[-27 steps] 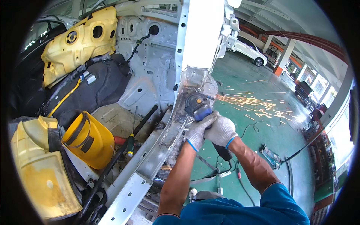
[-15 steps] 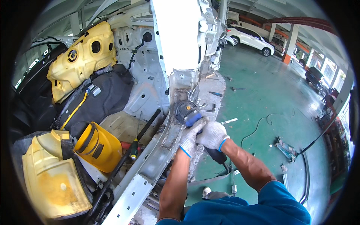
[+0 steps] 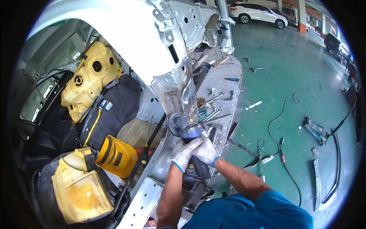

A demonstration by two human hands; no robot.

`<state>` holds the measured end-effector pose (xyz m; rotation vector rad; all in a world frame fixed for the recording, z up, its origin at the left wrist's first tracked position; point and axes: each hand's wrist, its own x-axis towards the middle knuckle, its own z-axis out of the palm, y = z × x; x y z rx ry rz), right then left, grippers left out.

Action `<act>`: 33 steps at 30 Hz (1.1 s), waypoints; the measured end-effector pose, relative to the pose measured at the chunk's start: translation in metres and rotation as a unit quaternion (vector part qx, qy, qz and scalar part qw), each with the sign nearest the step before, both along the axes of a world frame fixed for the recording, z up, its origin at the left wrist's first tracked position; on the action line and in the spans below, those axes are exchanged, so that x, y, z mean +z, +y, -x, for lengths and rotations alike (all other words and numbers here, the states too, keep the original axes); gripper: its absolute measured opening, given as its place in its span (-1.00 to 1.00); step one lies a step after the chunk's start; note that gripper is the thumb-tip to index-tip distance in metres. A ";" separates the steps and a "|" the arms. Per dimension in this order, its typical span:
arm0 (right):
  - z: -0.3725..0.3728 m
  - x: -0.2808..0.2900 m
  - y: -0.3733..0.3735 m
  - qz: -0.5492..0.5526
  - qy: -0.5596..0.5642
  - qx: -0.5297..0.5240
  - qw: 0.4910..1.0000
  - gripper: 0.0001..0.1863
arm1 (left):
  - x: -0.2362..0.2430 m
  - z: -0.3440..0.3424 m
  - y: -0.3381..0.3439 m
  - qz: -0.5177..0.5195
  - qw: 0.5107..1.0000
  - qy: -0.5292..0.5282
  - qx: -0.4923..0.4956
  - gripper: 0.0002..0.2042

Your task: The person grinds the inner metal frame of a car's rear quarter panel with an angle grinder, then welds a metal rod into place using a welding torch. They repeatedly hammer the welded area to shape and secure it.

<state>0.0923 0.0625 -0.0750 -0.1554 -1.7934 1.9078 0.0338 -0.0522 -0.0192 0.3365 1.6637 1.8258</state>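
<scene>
An angle grinder (image 3: 190, 132) with a blue head and black body is held against the bare metal at the foot of a stripped car-body pillar (image 3: 173, 98). My left hand (image 3: 183, 152), in a white knit glove with a blue cuff, is closed round the grinder just behind its head. Pressed up beside it, my right hand (image 3: 206, 151) in a matching glove grips the same tool from the right. The grinder's black rear end shows below the gloves. Its dark round guard lies at the left of the head; whether the disc touches metal I cannot tell.
Left, inside the body, lie a yellow welding mask (image 3: 121, 162), a screwdriver (image 3: 144, 154) and yellow foam pieces (image 3: 82, 183). Loose tools and a can (image 3: 201, 103) sit on a grey platform (image 3: 228, 89). A cable (image 3: 270, 124) and floor jack (image 3: 316, 131) lie right.
The view has swung, showing more of the platform and floor at the right. The grinder's head has tilted, and both gloved hands have turned with it, keeping their grip.
</scene>
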 end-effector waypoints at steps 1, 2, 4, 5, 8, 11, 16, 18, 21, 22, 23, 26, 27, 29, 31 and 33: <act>0.006 0.004 -0.001 -0.005 -0.029 -0.001 1.000 -0.32 | 0.011 0.004 -0.003 0.025 0.999 0.044 0.002 -0.41; 0.015 0.009 -0.001 -0.019 -0.065 -0.010 0.998 -0.32 | 0.022 0.010 -0.003 0.048 0.995 0.090 0.006 -0.43; 0.030 0.022 -0.005 0.043 -0.088 0.031 0.995 -0.36 | 0.041 0.020 -0.002 0.082 0.993 0.074 0.040 -0.35; 0.035 0.028 -0.007 0.091 -0.042 0.039 0.994 -0.38 | 0.049 0.026 -0.001 0.110 0.989 0.092 0.047 -0.33; 0.052 0.045 -0.005 0.147 -0.042 0.042 0.987 -0.45 | 0.063 0.043 0.007 0.167 0.975 0.133 0.065 -0.31; 0.058 0.052 0.001 0.158 -0.045 0.056 0.985 -0.51 | 0.067 0.054 0.013 0.211 0.956 0.193 0.070 -0.33; 0.057 0.047 -0.001 0.177 -0.041 0.059 0.982 -0.56 | 0.062 0.053 0.014 0.248 0.946 0.191 0.081 -0.29; 0.057 0.044 -0.003 0.186 -0.051 0.054 0.980 -0.58 | 0.061 0.052 0.013 0.274 0.939 0.192 0.076 -0.26; 0.060 0.041 -0.002 0.183 -0.048 0.059 0.980 -0.60 | 0.061 0.054 0.012 0.286 0.932 0.212 0.073 -0.22; 0.060 0.041 0.000 0.170 -0.039 0.069 0.982 -0.60 | 0.061 0.055 0.012 0.295 0.926 0.223 0.073 -0.21; 0.059 0.041 0.001 0.149 -0.010 0.063 0.987 -0.60 | 0.061 0.056 0.013 0.288 0.923 0.241 0.086 -0.20; 0.054 0.043 0.002 0.167 -0.084 0.068 0.980 -0.60 | 0.060 0.056 0.016 0.329 0.915 0.218 0.086 -0.18; 0.053 0.045 0.002 0.201 -0.083 0.078 0.973 -0.58 | 0.060 0.054 0.016 0.320 0.926 0.183 0.076 -0.46; 0.053 0.049 0.002 0.216 -0.050 0.073 0.972 -0.57 | 0.065 0.052 0.017 0.289 0.934 0.197 0.076 -0.31; 0.056 0.054 0.002 0.190 -0.087 0.067 0.976 -0.55 | 0.073 0.050 0.016 0.256 0.943 0.198 0.079 -0.29; 0.059 0.059 0.002 0.217 -0.048 0.082 0.972 -0.55 | 0.084 0.050 0.017 0.251 0.947 0.185 0.071 -0.31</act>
